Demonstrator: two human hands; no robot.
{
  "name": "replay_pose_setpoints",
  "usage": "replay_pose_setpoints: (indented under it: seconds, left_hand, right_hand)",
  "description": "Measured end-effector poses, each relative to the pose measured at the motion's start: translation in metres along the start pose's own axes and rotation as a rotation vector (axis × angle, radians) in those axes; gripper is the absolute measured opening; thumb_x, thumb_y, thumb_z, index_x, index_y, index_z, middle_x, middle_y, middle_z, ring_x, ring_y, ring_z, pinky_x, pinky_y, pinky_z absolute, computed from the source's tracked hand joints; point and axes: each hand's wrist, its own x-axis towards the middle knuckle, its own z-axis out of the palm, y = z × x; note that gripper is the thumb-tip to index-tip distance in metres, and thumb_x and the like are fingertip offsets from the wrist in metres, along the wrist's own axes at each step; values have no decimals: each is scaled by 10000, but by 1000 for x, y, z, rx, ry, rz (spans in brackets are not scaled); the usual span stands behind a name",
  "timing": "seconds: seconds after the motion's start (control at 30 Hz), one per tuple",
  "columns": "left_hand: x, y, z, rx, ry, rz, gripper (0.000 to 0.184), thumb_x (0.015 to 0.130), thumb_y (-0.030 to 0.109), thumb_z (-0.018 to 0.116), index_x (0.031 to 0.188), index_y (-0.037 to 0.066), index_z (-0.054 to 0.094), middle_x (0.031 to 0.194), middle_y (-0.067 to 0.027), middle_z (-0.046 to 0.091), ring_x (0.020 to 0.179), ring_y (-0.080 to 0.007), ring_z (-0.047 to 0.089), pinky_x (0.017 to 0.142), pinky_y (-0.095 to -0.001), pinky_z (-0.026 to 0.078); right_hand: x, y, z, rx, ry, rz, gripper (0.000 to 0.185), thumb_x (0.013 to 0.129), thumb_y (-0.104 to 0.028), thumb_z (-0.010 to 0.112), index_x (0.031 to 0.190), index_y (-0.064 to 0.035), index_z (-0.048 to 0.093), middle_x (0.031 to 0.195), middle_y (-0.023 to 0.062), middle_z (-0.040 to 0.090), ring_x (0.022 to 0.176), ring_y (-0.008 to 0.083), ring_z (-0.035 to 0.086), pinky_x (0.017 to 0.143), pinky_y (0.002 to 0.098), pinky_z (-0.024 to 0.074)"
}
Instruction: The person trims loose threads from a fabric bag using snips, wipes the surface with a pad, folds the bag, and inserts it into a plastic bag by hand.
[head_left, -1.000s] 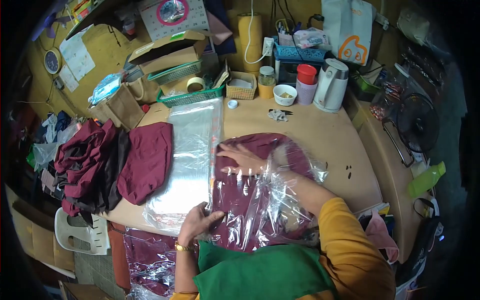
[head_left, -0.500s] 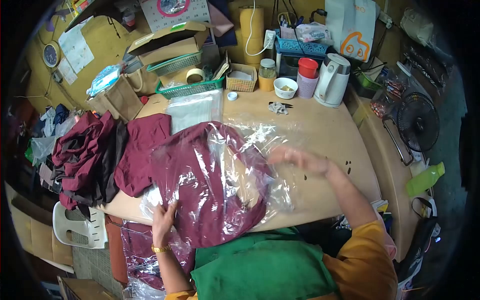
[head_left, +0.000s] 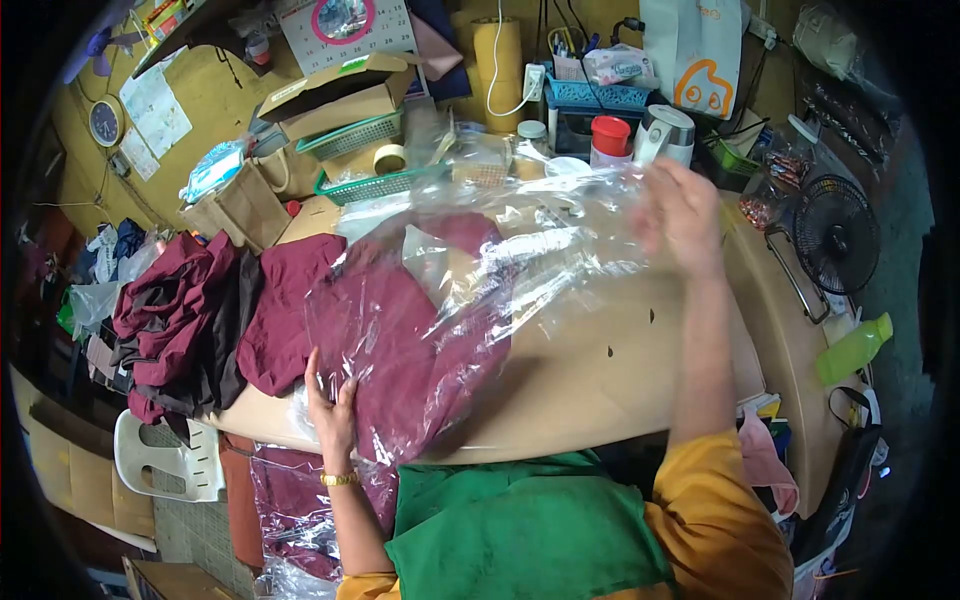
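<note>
A maroon garment [head_left: 400,340] lies inside a clear plastic bag [head_left: 560,240] at the front of the table. My right hand [head_left: 685,215], slightly blurred, is raised over the table's right side, fingers closed on the stretched-out end of the bag. My left hand [head_left: 333,415], with a gold wristband, is at the bag's lower left edge. Its thumb is on the near face of the bagged garment, and some of its fingers are partly hidden. More bagged maroon cloth [head_left: 285,500] hangs below the table edge.
Maroon and black clothes [head_left: 180,320] are heaped at left. Green baskets [head_left: 365,185], jars, a white kettle [head_left: 665,132] and a blue basket [head_left: 600,92] line the back. A fan [head_left: 835,235] and a green bottle [head_left: 853,350] stand at right, a white chair [head_left: 205,465] at lower left.
My right hand has risen and moved right and away, pulling the bag's end up off the table. The garment's right side has shifted left; my left hand stays near the same edge.
</note>
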Motion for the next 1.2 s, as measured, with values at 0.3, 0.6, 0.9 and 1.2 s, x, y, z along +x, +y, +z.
replay_pose_setpoints:
  seconds: [0.3, 0.6, 0.9, 1.2]
  left_hand:
    - [-16, 10, -36, 624, -133, -79, 852, 778, 193, 784, 1476, 67, 312, 1392, -297, 426, 1207, -452, 503, 1000, -444, 437]
    - [6, -7, 82, 941, -310, 133, 768, 912, 560, 528, 1522, 161, 285, 1584, -169, 214, 1470, -388, 139, 1126, -654, 99]
    - [1, -18, 90, 995, -212, 164, 746, 904, 559, 515, 1513, 172, 324, 1580, -144, 243, 1467, -363, 171, 1141, -632, 95]
    - [2, -20, 89, 962, -208, 157, 728, 914, 576, 490, 1504, 176, 340, 1573, -150, 254, 1467, -365, 169, 1139, -638, 92]
  right_hand:
    - [-96, 207, -180, -697, -221, 607, 342, 917, -300, 601, 963, 38, 631, 729, 83, 660, 611, 152, 615, 567, 303, 501]
    - [-3, 219, 9, -378, -365, 152, 729, 812, -180, 724, 1440, -76, 368, 1132, 78, 571, 811, 95, 541, 631, 244, 466]
    - [29, 211, -97, -163, 27, 838, 587, 906, -433, 646, 1321, -71, 443, 804, 39, 594, 574, 119, 557, 520, 245, 468]
    - [-85, 234, -91, 367, -64, 553, 343, 896, -115, 664, 1188, -81, 489, 755, 31, 567, 543, 75, 487, 472, 210, 378]
